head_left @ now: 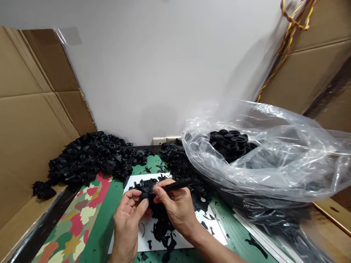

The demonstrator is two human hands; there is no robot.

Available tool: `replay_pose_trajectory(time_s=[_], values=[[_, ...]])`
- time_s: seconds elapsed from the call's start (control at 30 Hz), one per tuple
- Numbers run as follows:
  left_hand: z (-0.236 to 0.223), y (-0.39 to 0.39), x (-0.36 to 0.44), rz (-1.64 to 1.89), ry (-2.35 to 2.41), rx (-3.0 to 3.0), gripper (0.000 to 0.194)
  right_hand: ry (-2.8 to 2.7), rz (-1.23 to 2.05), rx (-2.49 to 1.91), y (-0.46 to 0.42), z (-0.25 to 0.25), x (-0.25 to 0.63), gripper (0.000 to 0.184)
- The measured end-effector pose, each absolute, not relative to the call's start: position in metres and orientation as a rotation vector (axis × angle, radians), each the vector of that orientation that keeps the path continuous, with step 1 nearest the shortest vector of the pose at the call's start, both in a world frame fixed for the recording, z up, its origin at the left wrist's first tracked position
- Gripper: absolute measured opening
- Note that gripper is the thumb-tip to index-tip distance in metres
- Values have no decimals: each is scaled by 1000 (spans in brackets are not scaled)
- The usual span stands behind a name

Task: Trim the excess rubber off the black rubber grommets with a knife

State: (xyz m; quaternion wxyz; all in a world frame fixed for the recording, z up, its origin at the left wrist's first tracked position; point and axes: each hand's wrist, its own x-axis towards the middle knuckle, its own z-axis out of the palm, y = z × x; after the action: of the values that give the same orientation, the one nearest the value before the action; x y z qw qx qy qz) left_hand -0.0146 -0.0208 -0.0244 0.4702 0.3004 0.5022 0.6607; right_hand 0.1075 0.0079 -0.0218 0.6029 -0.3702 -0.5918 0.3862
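Note:
My left hand (130, 215) is closed around a black ribbed rubber part (144, 195), pinching it between thumb and fingers. In my right hand (175, 208) is a slim black-handled tool (179, 183), held like a pen, with its handle pointing right. Its tip meets the part near my left fingertips; my fingers hide the exact contact. Under both hands lies a white sheet (131, 241), with black rubber scraps (161, 230) scattered over it. Another ribbed black part (146, 182) shows just behind my left fingers.
A heap of black rubber parts (90, 157) lies back left. Dark scraps (178, 157) pile up behind my right hand. At right, a clear plastic bag (274, 175) holds ribbed parts (230, 142). Cardboard (33, 109) flanks the green table (104, 223); a gold device (334, 210) lies far right.

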Motion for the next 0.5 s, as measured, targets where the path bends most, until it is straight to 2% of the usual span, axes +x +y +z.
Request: replay_pose_trajectory(time_s=[0.13,0.23,0.4,0.5], values=[[-25,-23,-15,1625,1203,721,34,-1693,451,-749,19,-31,115,18],[-22,-23,-15,1624,1171,689,32,-1660,321,-874,37,-39,126,20],[-18,-21,-16,1598,1177,649,35,-1365,769,-953,38,-31,129,16],[-20,-20,-17,1618,1189,626,38,-1277,895,-876,21,-20,123,19]])
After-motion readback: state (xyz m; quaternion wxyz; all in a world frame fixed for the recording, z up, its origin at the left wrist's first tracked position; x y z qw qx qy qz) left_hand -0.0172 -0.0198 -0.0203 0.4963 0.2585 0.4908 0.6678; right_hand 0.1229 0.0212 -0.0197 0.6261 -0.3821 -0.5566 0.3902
